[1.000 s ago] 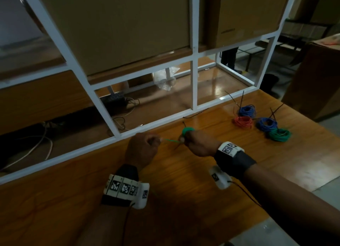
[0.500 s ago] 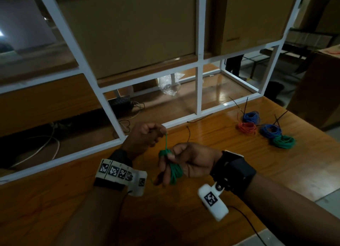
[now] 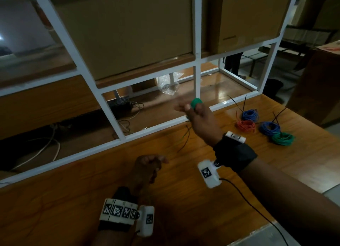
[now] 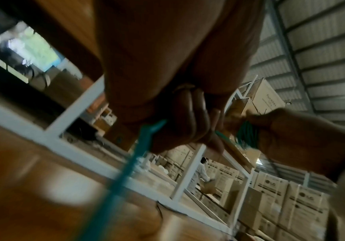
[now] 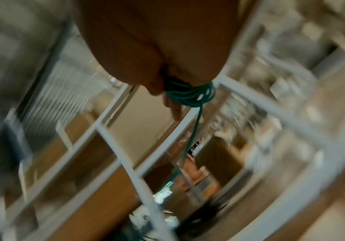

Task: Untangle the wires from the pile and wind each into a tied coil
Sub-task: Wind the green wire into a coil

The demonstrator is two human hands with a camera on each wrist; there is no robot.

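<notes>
A green wire is partly wound into a small coil (image 3: 195, 103) around the fingers of my right hand (image 3: 185, 107), which is raised far out near the white frame. In the right wrist view the coil (image 5: 190, 96) sits round the fingers, with one strand (image 5: 192, 135) trailing away. My left hand (image 3: 154, 161) is low and near me over the wooden table (image 3: 184, 199), fingers curled. The left wrist view shows it pinching the green wire (image 4: 126, 171), with the right hand's coil (image 4: 247, 135) just beyond.
Several tied coils lie at the right of the table: a blue coil (image 3: 249, 115), a red coil (image 3: 246, 125), another blue coil (image 3: 269, 128) and a green coil (image 3: 282, 138). A thin black tie (image 3: 184, 139) lies near the white metal frame (image 3: 117, 128). Cardboard boxes stand behind it.
My right hand has swung up and away toward the frame with the green coil. My left hand has dropped back toward me, so the two hands are now far apart.
</notes>
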